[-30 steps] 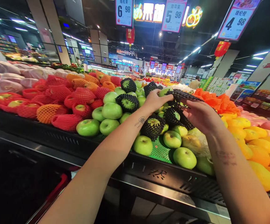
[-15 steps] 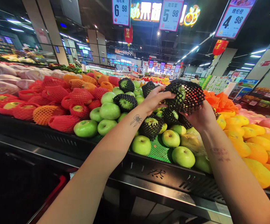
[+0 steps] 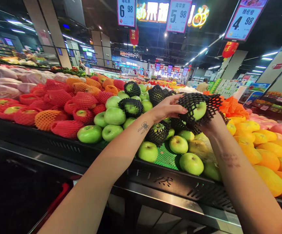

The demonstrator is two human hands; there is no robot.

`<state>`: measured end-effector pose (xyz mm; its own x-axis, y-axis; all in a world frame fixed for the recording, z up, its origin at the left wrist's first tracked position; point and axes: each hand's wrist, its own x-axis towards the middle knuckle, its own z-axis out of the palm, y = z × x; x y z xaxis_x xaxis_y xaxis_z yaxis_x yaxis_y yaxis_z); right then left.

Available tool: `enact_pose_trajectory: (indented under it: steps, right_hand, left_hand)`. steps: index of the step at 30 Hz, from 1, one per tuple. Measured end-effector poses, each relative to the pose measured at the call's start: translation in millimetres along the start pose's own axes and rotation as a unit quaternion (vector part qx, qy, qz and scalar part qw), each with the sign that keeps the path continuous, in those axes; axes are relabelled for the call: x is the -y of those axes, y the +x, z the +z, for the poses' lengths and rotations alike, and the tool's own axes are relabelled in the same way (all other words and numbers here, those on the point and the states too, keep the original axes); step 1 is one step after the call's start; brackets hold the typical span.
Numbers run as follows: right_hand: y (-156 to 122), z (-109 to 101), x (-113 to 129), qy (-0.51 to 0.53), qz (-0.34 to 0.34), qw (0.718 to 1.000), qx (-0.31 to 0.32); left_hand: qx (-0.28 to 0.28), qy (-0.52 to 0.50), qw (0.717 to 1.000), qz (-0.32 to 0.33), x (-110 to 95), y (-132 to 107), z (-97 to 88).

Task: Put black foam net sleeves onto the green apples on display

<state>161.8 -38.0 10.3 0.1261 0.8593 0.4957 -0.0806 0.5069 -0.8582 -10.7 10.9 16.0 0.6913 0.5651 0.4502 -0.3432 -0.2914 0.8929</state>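
Above the green apple pile, a green apple (image 3: 199, 110) sits inside a black foam net (image 3: 214, 103) whose loose end spreads to the right. My left hand (image 3: 168, 107) is closed on the left side of this netted apple, thumb and fingers against the mesh. From behind and below, my right hand (image 3: 210, 125) holds the net; its fingers are mostly hidden by the mesh. Just under my hands lies another netted apple (image 3: 157, 132), and bare green apples (image 3: 178, 144) rest on the green mesh liner (image 3: 165, 158).
A black crate edge (image 3: 162, 177) and metal rail run along the front. Apples in red nets (image 3: 82, 100) are piled left; oranges (image 3: 272, 149) lie right. Price signs (image 3: 178, 14) hang overhead. A person (image 3: 202, 85) is in the background.
The netted apple has shifted right and slightly down with both hands. It has turned, so more of the apple's green skin shows through the net's opening.
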Motion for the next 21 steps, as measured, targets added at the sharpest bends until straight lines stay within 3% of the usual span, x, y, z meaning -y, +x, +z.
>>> enact_pose_trajectory:
  steps: [6, 12, 21]
  right_hand:
    - [-6, 4, 4, 0.024, 0.03, 0.999, -0.029]
    - [-13, 4, 15, 0.052, 0.055, 0.994, 0.073]
    - [-7, 1, -8, 0.06, 0.068, 0.996, -0.01]
  left_hand:
    - [-0.036, -0.023, 0.999, 0.011, 0, 1, -1.1]
    - [-0.069, 0.009, 0.998, -0.002, 1, 5, -2.3]
    - [-0.126, 0.029, 0.991, 0.038, 10, 14, -0.9]
